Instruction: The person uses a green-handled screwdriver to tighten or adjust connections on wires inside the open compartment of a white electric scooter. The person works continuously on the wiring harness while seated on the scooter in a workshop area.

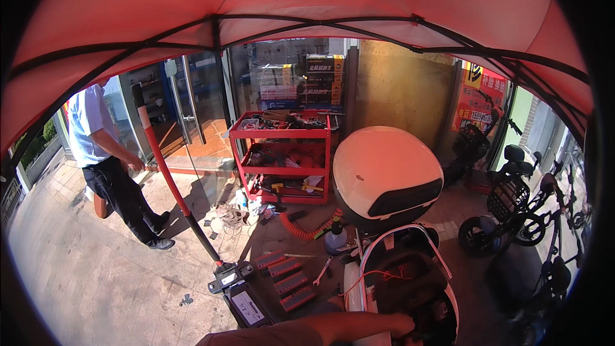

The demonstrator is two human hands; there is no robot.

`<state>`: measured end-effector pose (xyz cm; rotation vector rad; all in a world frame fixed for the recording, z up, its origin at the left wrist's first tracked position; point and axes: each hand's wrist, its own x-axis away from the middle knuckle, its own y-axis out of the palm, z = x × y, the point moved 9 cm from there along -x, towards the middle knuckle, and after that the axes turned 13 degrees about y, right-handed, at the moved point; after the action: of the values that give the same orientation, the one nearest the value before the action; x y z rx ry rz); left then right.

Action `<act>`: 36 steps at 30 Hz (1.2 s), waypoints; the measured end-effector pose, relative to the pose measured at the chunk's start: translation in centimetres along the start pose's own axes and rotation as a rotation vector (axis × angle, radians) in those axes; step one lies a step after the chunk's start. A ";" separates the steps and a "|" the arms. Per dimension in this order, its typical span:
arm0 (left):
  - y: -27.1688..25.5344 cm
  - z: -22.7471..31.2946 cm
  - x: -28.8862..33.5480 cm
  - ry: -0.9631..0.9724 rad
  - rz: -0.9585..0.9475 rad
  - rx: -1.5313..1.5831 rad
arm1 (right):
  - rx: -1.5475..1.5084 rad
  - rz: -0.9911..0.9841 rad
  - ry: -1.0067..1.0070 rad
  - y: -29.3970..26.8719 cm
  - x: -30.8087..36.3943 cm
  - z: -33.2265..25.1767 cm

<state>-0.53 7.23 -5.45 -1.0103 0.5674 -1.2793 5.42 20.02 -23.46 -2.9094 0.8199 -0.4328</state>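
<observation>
My left hand reaches in from the lower edge, its forearm stretched to the right. It is at the open body compartment of a white scooter; the dark interior and the low angle hide its fingers, so I cannot see whether it holds anything. An orange wire loops across the compartment's dark inside. Behind the opening rises the scooter's white rear top box. My right hand is out of the picture. A wrench lies on the ground left of the scooter, beside several dark reddish blocks.
A floor jack with a red-and-black handle stands left. Beyond are a red tool cart, a coiled red hose and a spray bottle. A person stands far left; parked bikes line the right.
</observation>
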 end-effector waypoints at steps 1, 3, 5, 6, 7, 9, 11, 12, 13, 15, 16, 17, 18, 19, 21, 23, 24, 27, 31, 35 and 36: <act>-0.8 0.4 0.4 0.020 0.013 0.007 | 0.009 0.001 -0.014 0.0 -0.6 0.6; -3.0 1.7 1.4 0.059 0.045 0.044 | 0.024 -0.003 -0.050 -0.2 -1.4 1.5; -8.1 2.7 4.3 0.149 0.247 0.317 | 0.030 -0.009 -0.078 -0.6 -1.7 1.8; -11.3 3.1 6.4 0.187 0.326 0.451 | 0.052 -0.016 -0.079 -0.5 -1.6 1.7; -15.9 2.7 9.5 0.203 0.460 0.498 | -0.101 0.001 0.040 -1.0 -1.7 2.5; -26.8 0.3 18.3 0.040 0.788 0.377 | -0.072 0.036 0.142 -1.4 -1.5 2.2; -39.1 -2.1 30.1 -0.098 1.223 0.143 | -0.003 0.085 0.051 -1.3 -1.3 -0.1; -44.6 -3.4 35.3 -0.204 1.363 0.028 | 0.058 0.129 -0.085 -1.4 -0.9 -1.8; -49.3 -4.7 39.5 -0.320 1.423 -0.058 | 0.116 0.178 -0.219 -1.4 -0.7 -3.3; -54.3 -9.0 44.2 -0.500 1.394 0.184 | 0.035 0.106 -0.098 -1.1 -1.4 -1.8; -55.7 -10.3 45.6 -0.601 1.363 0.156 | -0.006 0.076 -0.035 -0.9 -1.9 -0.5; -56.2 -11.7 45.9 -0.691 1.260 0.202 | -0.002 0.045 0.049 -0.8 -2.7 1.2; -56.6 -12.2 45.9 -0.711 1.241 0.166 | -0.007 0.061 0.022 -1.3 -3.0 2.2; -57.1 -12.6 45.6 -0.733 1.220 0.147 | -0.016 0.080 -0.013 -1.5 -3.4 3.2; -57.4 -12.4 44.3 -0.734 1.209 0.094 | 0.082 0.145 -0.188 -1.8 -4.1 3.5; -57.0 -12.0 42.8 -0.723 1.155 0.092 | 0.020 0.125 -0.190 -1.8 -4.8 3.6; -56.6 -11.8 42.4 -0.724 1.131 0.085 | -0.009 0.112 -0.183 -1.5 -4.7 3.0; -55.5 -10.1 41.9 -0.692 1.093 0.039 | -0.146 0.046 0.079 -0.9 -2.7 1.2; -52.2 -4.4 38.0 -0.393 1.165 0.088 | -0.255 0.049 0.160 -0.7 3.0 -5.1; -38.6 5.9 26.0 0.150 0.655 -0.063 | -0.267 0.026 0.164 0.0 5.1 -8.3; -33.6 7.1 22.8 0.180 0.467 0.012 | -0.233 0.055 0.195 -0.2 5.3 -8.0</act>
<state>-6.35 -11.41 30.81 -0.6995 0.8757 -0.9580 7.49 17.32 -14.47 -3.0824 1.0392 -0.6664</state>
